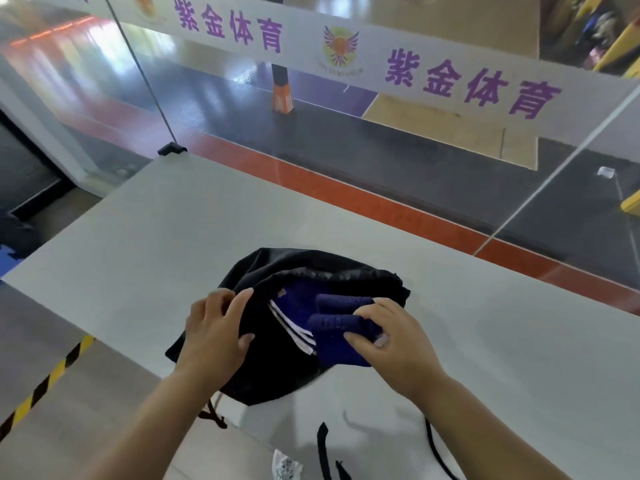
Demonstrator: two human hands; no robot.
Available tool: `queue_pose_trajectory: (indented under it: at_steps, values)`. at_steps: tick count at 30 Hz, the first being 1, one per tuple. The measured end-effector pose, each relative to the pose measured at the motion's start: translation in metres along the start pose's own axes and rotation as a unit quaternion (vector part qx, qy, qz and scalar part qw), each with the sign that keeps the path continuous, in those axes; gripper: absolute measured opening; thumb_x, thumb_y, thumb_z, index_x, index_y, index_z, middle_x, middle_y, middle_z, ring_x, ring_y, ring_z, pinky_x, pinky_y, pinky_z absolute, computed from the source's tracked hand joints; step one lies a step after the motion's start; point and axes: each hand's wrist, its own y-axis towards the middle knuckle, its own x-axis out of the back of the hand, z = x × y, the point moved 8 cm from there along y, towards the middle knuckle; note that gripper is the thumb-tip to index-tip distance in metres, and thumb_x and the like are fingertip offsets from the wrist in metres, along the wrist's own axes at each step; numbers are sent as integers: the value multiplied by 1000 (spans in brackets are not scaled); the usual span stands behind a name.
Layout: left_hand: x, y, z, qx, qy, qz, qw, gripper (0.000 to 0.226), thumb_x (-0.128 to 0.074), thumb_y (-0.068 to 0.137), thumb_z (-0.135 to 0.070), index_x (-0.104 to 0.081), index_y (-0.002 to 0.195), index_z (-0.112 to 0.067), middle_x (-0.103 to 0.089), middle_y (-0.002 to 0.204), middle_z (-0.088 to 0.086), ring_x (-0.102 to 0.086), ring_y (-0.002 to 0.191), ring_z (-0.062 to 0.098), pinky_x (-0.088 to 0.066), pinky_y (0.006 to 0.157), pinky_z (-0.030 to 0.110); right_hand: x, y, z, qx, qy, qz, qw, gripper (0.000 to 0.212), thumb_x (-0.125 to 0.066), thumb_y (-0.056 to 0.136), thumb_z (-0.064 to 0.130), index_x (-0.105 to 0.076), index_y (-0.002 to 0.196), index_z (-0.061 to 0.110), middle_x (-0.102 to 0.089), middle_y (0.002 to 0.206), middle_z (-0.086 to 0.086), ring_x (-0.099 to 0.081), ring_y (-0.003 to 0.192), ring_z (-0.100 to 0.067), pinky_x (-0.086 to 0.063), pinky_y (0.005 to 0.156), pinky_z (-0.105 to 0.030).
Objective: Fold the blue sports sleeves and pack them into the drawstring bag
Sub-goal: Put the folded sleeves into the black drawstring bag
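— Where are you with the packing?

— My right hand grips the folded blue sleeves, fingers curled over the bundle, right at the mouth of the black drawstring bag. My left hand pinches the near rim of the bag at about nine o'clock from the sleeves and holds it open. The bag lies on the grey desk.

— So how do you get them in cleanly?

— I judge it best to keep the rim lifted and stretched, slide the bundle in toward twelve o'clock, deep rather than just past the lip, and keep my fingers clamped so the fold doesn't spring apart. There's already something blue with white stripes inside; I'd lay the sleeves on top of it. The cords trail at six o'clock, so I'd keep them out of the opening.

— Anything readable?

— On the white banner across the glass at twelve o'clock, purple characters read 紫金体育, twice, with a winged emblem between. The small lettering under it is too blurred to read.
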Motion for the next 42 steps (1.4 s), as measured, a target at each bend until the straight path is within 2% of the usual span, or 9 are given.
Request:
queue_pose_trajectory:
  at_steps: [4, 8, 15, 19, 25, 28, 32, 38, 42]
  values:
    - [0, 5, 33, 72, -20, 57, 996, 63, -64, 83, -34, -34, 138, -23, -36, 132, 6, -41, 120, 31, -42, 99, 42, -25, 13, 25, 17, 0, -15, 1000, 13, -68, 82, 32, -64, 94, 28, -55, 94, 18, -53, 88, -2, -43, 73, -13]
    - [-1, 10, 48, 89, -10, 106, 990, 19, -49, 92, -31, -48, 96, -13, -55, 87, 4, -55, 80, 27, -48, 71, 37, -51, 27, 44, 31, -14, 10, 999, 16, -67, 83, 35, -64, 96, 25, -56, 94, 16, -52, 86, -2, -43, 76, -15]
    - [28, 23, 51, 71, -174, 48, 981, 10, -45, 95, -26, -43, 87, -22, -53, 77, -2, -50, 69, 15, -36, 61, 28, -85, 53, 67, 33, -43, 112, 992, 20, -62, 85, 39, -61, 102, 28, -59, 99, 13, -54, 92, -8, -48, 82, -27]
    - [47, 26, 48, 55, -217, 27, 974, 8, -47, 95, -28, -49, 92, -20, -60, 80, 2, -56, 65, 13, -41, 54, 24, -93, 71, 82, 97, -187, 129, 969, 33, -58, 87, 45, -60, 115, 27, -62, 107, 6, -48, 104, -16, -44, 88, -32]
    - [69, 30, 42, 69, -294, 10, 953, 10, -51, 94, -32, -52, 91, -22, -60, 72, 1, -56, 50, 14, -43, 45, 23, -97, 82, 117, 199, -276, 3, 940, 29, -82, 65, 28, -72, 90, 19, -67, 81, -6, -60, 75, -30, -54, 52, -35]
    - [80, 32, 36, 64, -306, 0, 950, 12, -51, 93, -32, -53, 91, -20, -62, 71, 3, -58, 49, 15, -46, 47, 24, -108, 78, 122, 204, -239, 6, 949, 40, -82, 67, 20, -68, 105, 19, -70, 99, -11, -65, 85, -34, -56, 50, -34]
    - [79, 33, 39, 65, -268, 9, 961, 16, -52, 93, -36, -53, 90, -21, -62, 74, 1, -61, 56, 16, -48, 54, 26, -120, 71, 111, 195, -183, 117, 957, 40, -59, 89, 21, -55, 129, 18, -61, 126, -5, -58, 111, -27, -54, 83, -42]
    - [62, 23, 42, 71, -265, 36, 961, 20, -51, 92, -39, -54, 96, -20, -64, 76, 4, -64, 60, 20, -53, 57, 30, -87, 54, 77, 141, -145, 110, 973, 21, -56, 92, 25, -68, 108, 18, -68, 107, 5, -61, 98, -13, -52, 84, -32]
    - [52, 17, 38, 57, -254, 55, 964, 14, -49, 93, -39, -53, 93, -26, -65, 78, 1, -66, 60, 19, -57, 60, 32, -53, 41, 46, 62, -147, 41, 986, 13, -59, 90, 26, -69, 98, 22, -68, 95, 10, -59, 89, -7, -47, 78, -20]
